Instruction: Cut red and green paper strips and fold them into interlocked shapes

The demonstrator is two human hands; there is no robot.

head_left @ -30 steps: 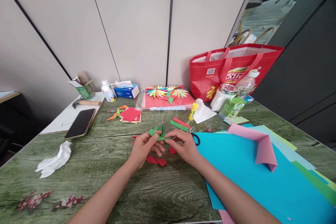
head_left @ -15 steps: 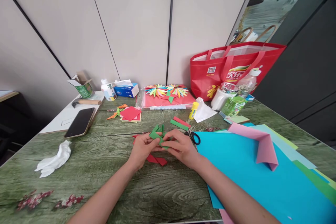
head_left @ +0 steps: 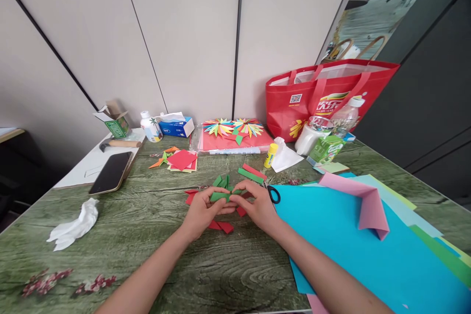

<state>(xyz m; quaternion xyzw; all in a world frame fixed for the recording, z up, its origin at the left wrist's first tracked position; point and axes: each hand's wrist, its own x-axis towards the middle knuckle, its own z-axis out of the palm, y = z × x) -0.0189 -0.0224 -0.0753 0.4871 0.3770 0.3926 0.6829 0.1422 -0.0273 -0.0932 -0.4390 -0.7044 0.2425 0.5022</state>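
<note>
Between my two hands is a small folded green paper piece (head_left: 220, 196), held low over the middle of the table. My left hand (head_left: 201, 211) pinches its left end with thumb and fingers. Closed on its right end, my right hand (head_left: 256, 204) meets the left at the fingertips, which cover part of the paper. Just behind the hands lie more green folded pieces (head_left: 222, 181). Red folded pieces (head_left: 221, 226) lie in front of and beside my hands. A red strip and a green strip (head_left: 250, 175) rest behind my right hand, near black-handled scissors (head_left: 274, 195).
Large blue paper (head_left: 331, 235) covers the right side, with a folded pink sheet (head_left: 371, 206) on it. A glue stick (head_left: 271, 155) stands behind. Farther back are a red bag (head_left: 294, 103) and a tissue box (head_left: 177, 126). A phone (head_left: 111, 172) and hammer (head_left: 121, 143) lie left.
The green piece in my hands has turned from slanting to nearly level. My right-hand fingers have shifted from lying across it to pinching its right end.
</note>
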